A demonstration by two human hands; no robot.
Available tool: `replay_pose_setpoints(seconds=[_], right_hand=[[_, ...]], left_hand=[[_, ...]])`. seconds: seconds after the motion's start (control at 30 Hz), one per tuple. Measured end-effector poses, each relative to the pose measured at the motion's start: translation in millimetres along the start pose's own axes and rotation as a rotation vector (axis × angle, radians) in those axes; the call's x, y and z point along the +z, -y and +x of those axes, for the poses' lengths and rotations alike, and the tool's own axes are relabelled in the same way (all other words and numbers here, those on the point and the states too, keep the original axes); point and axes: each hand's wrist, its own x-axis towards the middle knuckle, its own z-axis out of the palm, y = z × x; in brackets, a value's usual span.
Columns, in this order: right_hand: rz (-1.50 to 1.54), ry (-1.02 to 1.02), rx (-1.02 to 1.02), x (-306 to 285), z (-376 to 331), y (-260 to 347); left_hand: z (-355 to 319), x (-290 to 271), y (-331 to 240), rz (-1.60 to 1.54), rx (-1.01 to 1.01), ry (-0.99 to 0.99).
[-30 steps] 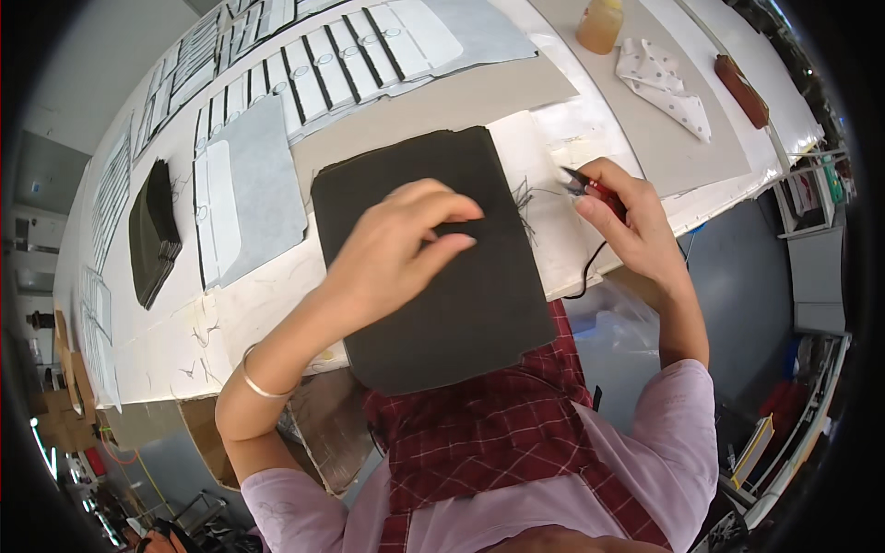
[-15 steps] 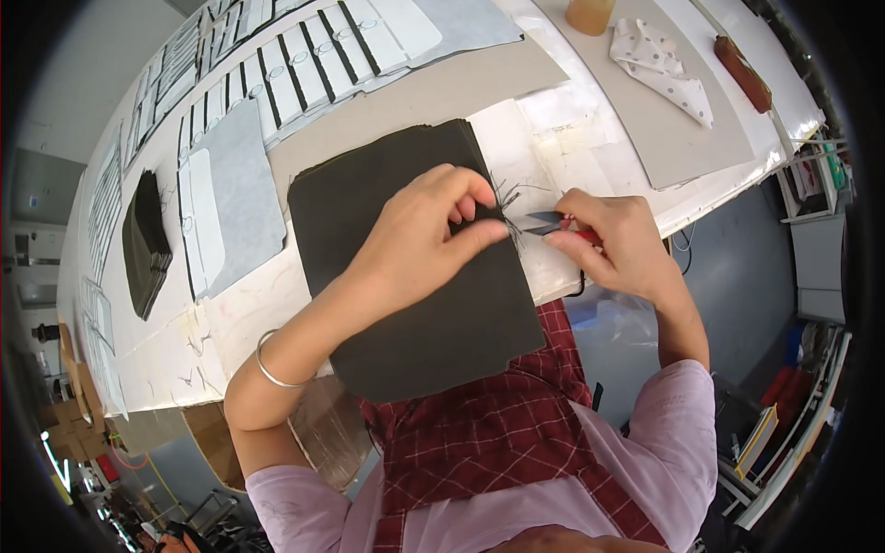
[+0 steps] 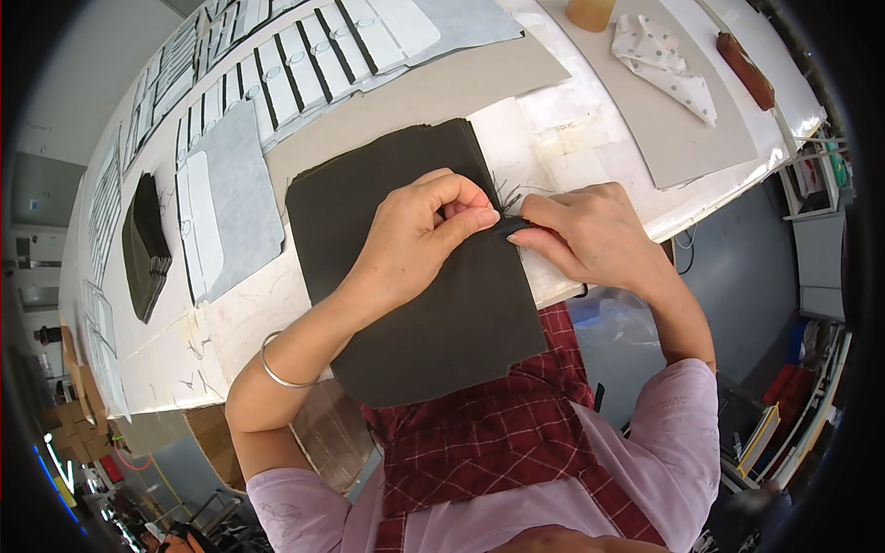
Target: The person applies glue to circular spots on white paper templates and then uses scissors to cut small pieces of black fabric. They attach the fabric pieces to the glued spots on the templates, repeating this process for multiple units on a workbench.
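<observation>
White worktable [image 3: 251,324]: a stack of dark grey, near-rectangular fabric panels [image 3: 433,323] lies at the edge, overhanging toward the person. The left hand [image 3: 415,226] is over it, thumb and fingertips pinched together by its right side; whether on a thread, I cannot tell. The right hand [image 3: 595,235] grips small dark-bladed snips [image 3: 516,224], mostly hidden, beside loose dark threads [image 3: 509,195].

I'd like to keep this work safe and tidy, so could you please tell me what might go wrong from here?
A finger might get nicked: the left hand pinches close beside the dark blade at the right hand. The blade could also catch the dark stack, since it sits at its edge. The stack's near end overhangs the table, so a tug might shift it.
</observation>
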Motion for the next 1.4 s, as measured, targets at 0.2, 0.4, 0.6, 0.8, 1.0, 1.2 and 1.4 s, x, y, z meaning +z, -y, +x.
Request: replay_pose_setpoints(seconds=[0.2, 0.4, 0.6, 0.8, 1.0, 1.2, 1.4], right_hand=[[0.225, -0.118, -0.023, 7.4, -4.6, -9.8], [0.515, -0.012, 0.219, -10.6, -54.2, 14.0], [0.204, -0.126, 0.145, 18.9, -87.5, 63.7], [0.113, -0.230, 0.091, 33.7, -88.1, 80.0], [0.084, -0.286, 0.009, 34.0, -78.0, 85.7], [0.060, -0.275, -0.019, 36.1, -79.1, 79.6], [0.186, -0.296, -0.064, 41.9, -80.3, 72.5]], left_hand=[[1.7, -2.4, 7.4, -0.269, -0.046, -0.014], [-103.3, -79.6, -2.2, -0.116, -0.018, -0.183], [-347.4, -160.6, 55.5, 1.547, -1.165, -0.554], [-277.1, -115.2, 28.3, 0.511, -0.534, -0.619], [-72.8, -26.4, -34.4, 0.058, -0.185, -0.018], [-17.6, 11.8, -28.8, 0.380, -0.155, 0.167], [-29.2, 12.0, -24.1, 0.323, -0.127, 0.032]])
